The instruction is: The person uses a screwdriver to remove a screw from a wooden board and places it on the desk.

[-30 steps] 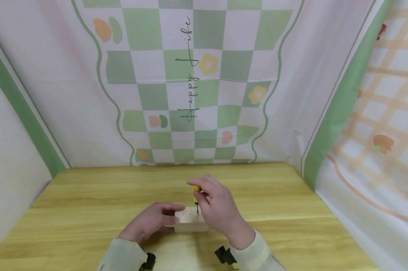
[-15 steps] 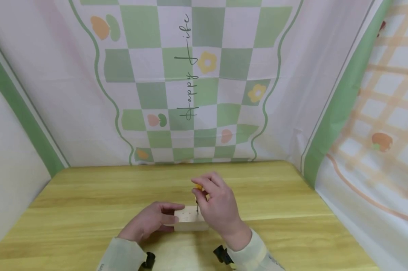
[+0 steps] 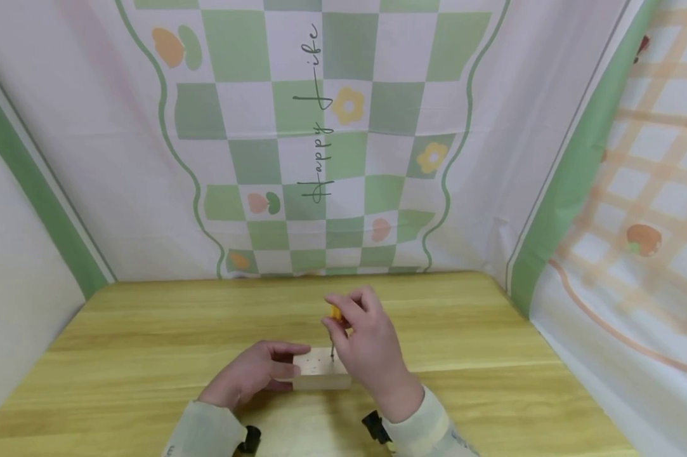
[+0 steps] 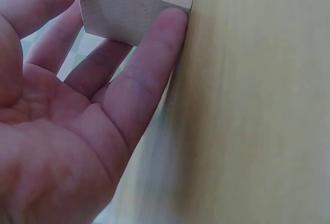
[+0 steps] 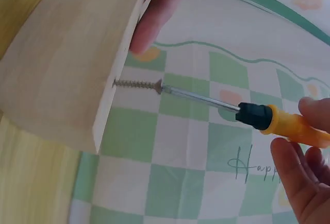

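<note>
A pale wooden block point(image 3: 321, 383) rests on the table, with several small dark marks on its top. My left hand point(image 3: 254, 373) grips its left end, thumb on the near side and fingers round the far side. A long threaded screw point(image 5: 136, 84) stands in the block's top face, most of its thread exposed. The screwdriver point(image 5: 201, 99) has a yellow-orange handle, a black collar and a metal shaft, its tip against the screw's head. My right hand point(image 3: 372, 346) pinches the handle between thumb and fingers above the block's right end, hiding part of that end in the head view.
The wood-grain table point(image 3: 463, 355) spreads out on all sides of the block. Behind it hangs a green-and-white checked cloth point(image 3: 351, 158), with an orange-checked cloth point(image 3: 646, 190) at the right. Dark wrist devices sit by both sleeves.
My right hand has shifted slightly up, and its fingers have changed position round the screwdriver handle. The left hand and the block have stayed in place.
</note>
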The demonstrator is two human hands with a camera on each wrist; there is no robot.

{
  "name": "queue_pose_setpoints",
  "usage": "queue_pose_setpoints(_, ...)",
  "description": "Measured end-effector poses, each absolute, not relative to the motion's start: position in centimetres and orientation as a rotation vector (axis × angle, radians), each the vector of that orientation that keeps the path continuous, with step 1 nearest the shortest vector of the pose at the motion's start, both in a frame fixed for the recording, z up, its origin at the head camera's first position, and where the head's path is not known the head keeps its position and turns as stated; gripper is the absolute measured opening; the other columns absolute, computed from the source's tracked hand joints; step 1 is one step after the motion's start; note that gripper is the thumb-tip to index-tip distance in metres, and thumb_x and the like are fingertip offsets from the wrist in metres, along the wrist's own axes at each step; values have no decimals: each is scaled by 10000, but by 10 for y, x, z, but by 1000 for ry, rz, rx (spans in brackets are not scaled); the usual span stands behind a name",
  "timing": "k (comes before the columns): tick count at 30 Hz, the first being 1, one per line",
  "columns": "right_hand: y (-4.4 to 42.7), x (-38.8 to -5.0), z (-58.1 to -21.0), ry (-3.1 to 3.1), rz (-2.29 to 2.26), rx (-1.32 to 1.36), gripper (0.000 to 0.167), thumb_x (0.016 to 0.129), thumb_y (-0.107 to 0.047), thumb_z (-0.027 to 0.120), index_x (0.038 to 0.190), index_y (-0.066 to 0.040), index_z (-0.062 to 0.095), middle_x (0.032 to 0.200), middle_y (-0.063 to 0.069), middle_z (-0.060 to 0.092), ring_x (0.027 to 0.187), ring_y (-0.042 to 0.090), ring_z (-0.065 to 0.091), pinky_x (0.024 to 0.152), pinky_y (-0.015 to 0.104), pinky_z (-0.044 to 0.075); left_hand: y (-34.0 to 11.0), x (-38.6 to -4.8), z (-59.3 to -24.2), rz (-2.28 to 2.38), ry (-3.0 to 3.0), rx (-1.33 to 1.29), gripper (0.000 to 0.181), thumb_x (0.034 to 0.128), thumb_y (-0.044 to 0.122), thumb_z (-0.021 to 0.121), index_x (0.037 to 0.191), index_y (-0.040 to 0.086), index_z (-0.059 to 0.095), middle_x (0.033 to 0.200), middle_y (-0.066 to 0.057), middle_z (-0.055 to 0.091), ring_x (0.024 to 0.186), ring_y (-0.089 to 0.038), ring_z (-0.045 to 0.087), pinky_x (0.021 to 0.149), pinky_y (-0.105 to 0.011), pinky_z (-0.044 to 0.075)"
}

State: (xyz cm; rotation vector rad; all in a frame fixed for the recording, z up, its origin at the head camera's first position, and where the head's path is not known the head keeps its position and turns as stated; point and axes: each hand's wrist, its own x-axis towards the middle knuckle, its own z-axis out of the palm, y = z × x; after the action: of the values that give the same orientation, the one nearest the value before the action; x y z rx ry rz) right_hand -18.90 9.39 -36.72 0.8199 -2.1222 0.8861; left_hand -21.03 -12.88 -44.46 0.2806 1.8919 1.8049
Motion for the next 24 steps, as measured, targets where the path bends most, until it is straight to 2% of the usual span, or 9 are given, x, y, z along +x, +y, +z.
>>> queue_pose_setpoints(3,91,-188,-367,-2078,779,793,333,796,-1,830,1108,-48,723,912,23,474,701,73,528,581,184,504,-129,-210,-444,1804,1887,276,471,899,68,730,1353,26,611,1309,-149,566,1039,-271,623,863,-441,561)
queue_pose_setpoints(5,91,-187,-366,-2070,788,812,333,804,33,805,1118,-34,716,904,21,488,708,82,524,589,191,504,-129,-210,-444,1803,1885,272,471,902,70,729,1355,25,609,1312,-149,565,1040,-267,623,863,-441,561)
queue_pose_setpoints(10,94,-186,-365,-2121,1028,894,344,859,111,675,1168,-38,693,966,6,553,813,110,578,715,212,559,-129,-210,-444,1806,1881,266,482,901,66,730,1362,12,599,1298,-143,576,1040,-267,623,860,-441,562)
queue_pose_setpoints(12,95,-186,-365,-2139,1096,889,343,864,90,686,1173,-60,693,1013,-2,553,855,129,593,757,226,564,-128,-210,-444,1806,1885,267,485,898,63,731,1361,10,598,1288,-143,581,1036,-270,625,858,-439,563)
queue_pose_setpoints(17,94,-188,-366,-2108,918,837,342,804,7,819,1120,-90,733,984,11,514,768,131,560,624,211,523,-128,-210,-445,1811,1885,269,479,900,56,726,1360,9,599,1307,-151,570,1036,-272,626,860,-440,563)
queue_pose_setpoints(19,93,-189,-366,-2076,866,838,338,789,20,828,1099,-84,742,942,19,512,732,116,556,590,211,517,-128,-210,-445,1813,1884,269,477,900,55,725,1359,10,601,1318,-153,563,1040,-270,624,862,-441,562)
queue_pose_setpoints(24,93,-189,-366,-2057,955,896,331,814,95,745,1092,-85,725,942,-1,557,751,107,578,647,227,558,-128,-210,-445,1807,1885,270,467,903,59,724,1355,23,610,1307,-145,568,1044,-267,622,862,-441,562)
